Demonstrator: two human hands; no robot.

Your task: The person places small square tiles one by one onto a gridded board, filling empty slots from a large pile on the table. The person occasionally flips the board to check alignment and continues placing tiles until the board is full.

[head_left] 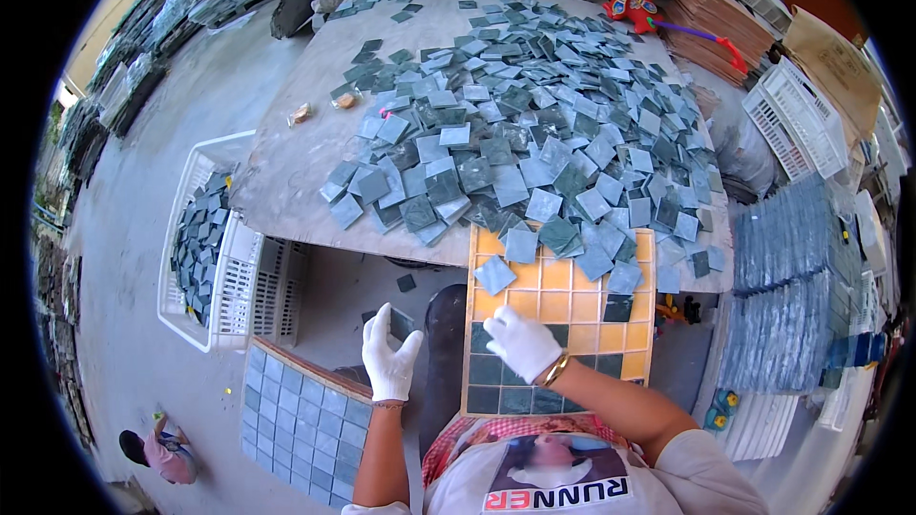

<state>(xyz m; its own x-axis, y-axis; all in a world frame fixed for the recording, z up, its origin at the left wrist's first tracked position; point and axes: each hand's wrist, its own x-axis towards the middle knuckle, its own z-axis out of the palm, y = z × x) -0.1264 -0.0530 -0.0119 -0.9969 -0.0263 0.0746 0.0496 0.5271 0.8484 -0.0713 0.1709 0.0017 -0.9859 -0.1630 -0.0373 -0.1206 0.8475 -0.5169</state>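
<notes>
My left hand (388, 362), in a white glove, is raised left of the yellow grid board (586, 283) with its fingers and thumb spread. A dark square tile (402, 325) shows between thumb and fingers; it looks to be behind the hand rather than gripped. My right hand (522, 347), also gloved, is over the board's left part, fingers curled together; what they pinch, if anything, is hidden. Dark green tiles (515, 401) fill the board's near rows. Several loose tiles (521, 245) lie over its far edge, and one dark tile (618, 307) sits farther right.
A large heap of grey-green tiles (534, 148) covers much of the table (296, 167). At left stand a white crate (172, 257) of tiles and a filled tile panel (296, 424). Wrapped stacks (782, 277) rise at right. A small person (164, 453) crouches at lower left.
</notes>
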